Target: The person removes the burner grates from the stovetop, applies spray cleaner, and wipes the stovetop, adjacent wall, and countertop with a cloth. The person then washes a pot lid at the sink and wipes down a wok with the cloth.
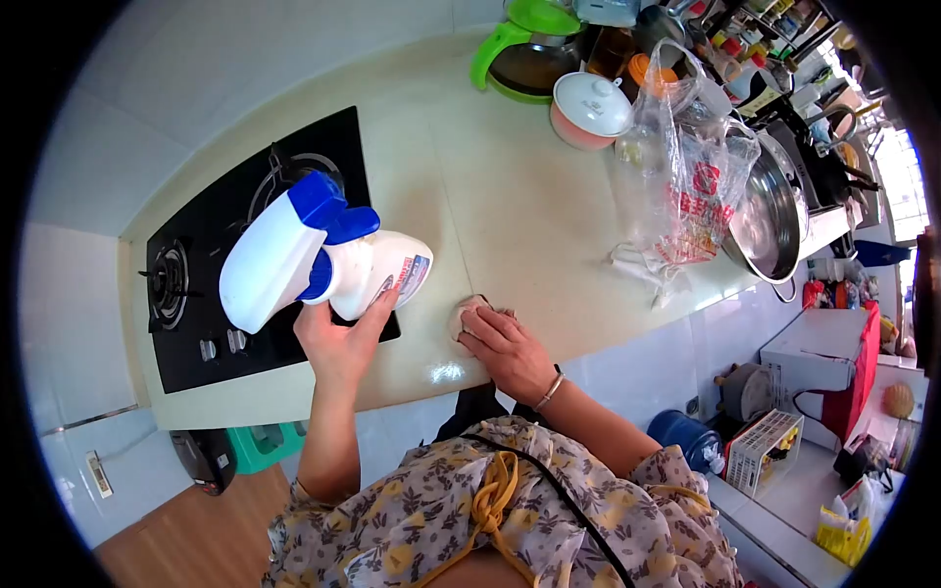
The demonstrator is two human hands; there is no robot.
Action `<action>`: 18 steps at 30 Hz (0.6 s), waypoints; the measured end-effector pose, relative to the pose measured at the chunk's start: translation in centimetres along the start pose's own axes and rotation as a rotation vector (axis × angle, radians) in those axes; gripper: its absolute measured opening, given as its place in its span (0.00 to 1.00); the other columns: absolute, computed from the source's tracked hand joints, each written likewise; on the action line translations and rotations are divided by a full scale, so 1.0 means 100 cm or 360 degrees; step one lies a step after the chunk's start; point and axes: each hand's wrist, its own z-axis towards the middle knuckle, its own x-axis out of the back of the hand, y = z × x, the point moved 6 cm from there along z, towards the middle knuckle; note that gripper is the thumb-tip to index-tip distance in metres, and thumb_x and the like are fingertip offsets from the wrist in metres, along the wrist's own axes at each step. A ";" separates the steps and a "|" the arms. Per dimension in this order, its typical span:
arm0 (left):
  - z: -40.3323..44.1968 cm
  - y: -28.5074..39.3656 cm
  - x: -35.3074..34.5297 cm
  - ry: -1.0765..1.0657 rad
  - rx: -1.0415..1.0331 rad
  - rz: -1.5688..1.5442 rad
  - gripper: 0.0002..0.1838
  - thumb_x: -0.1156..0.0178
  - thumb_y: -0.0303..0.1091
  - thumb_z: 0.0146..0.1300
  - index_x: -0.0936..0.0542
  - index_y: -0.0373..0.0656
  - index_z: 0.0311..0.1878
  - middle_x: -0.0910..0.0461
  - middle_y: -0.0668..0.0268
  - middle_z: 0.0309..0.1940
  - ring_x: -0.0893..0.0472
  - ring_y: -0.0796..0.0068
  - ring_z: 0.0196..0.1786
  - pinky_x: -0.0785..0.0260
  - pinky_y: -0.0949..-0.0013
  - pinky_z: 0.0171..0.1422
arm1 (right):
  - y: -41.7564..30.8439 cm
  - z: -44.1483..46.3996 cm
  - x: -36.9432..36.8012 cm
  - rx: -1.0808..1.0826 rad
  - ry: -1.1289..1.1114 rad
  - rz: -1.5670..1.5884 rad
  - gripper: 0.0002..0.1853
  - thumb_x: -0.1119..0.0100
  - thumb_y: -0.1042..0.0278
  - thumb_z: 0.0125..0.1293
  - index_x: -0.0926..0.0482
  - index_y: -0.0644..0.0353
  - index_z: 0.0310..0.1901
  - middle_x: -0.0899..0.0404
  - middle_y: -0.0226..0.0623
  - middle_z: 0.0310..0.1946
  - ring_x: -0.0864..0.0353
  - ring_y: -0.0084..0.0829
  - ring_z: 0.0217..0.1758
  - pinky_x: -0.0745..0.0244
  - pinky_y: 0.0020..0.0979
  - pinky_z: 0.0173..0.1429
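Note:
A white spray bottle (382,269) with a blue and white spray head is held up by my left hand (343,338), its fingers wrapped round the bottle above the front edge of the black gas stove (221,265). My right hand (505,348) presses a crumpled light cloth (468,316) on the pale countertop (510,216), near its front edge and to the right of the stove. The bottle covers part of the stove.
Along the back right stand a green-lidded glass pot (534,64), a white-lidded pink bowl (591,110), a clear plastic bag (686,186) and a steel pan (769,220). On the floor at the right are a blue bucket (683,436) and a white basket (765,453).

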 end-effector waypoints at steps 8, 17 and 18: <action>-0.042 0.037 -0.027 0.0015 0.0110 0.0131 0.29 0.23 0.32 0.49 0.22 0.36 0.55 0.15 0.57 0.46 0.14 0.70 0.47 0.23 0.68 0.52 | 0.088 -0.064 0.070 -0.0164 0.0319 -0.0127 0.17 0.47 0.73 0.59 0.18 0.59 0.50 0.27 0.43 0.62 0.29 0.45 0.67 0.34 0.47 0.70; -0.097 0.154 -0.116 0.0251 0.0368 -0.0188 0.29 0.26 0.30 0.52 0.25 0.36 0.58 0.17 0.60 0.47 0.17 0.72 0.49 0.24 0.68 0.53 | 0.152 -0.148 0.143 -0.0119 0.0216 0.0604 0.16 0.45 0.81 0.59 0.21 0.66 0.50 0.23 0.45 0.51 0.25 0.44 0.54 0.29 0.39 0.60; -0.102 0.165 -0.128 0.0232 0.0440 -0.0352 0.29 0.27 0.29 0.52 0.25 0.36 0.59 0.18 0.61 0.48 0.17 0.73 0.49 0.25 0.68 0.54 | 0.152 -0.158 0.161 -0.0092 0.0229 0.0621 0.16 0.45 0.81 0.59 0.21 0.66 0.50 0.23 0.45 0.51 0.25 0.44 0.54 0.29 0.39 0.60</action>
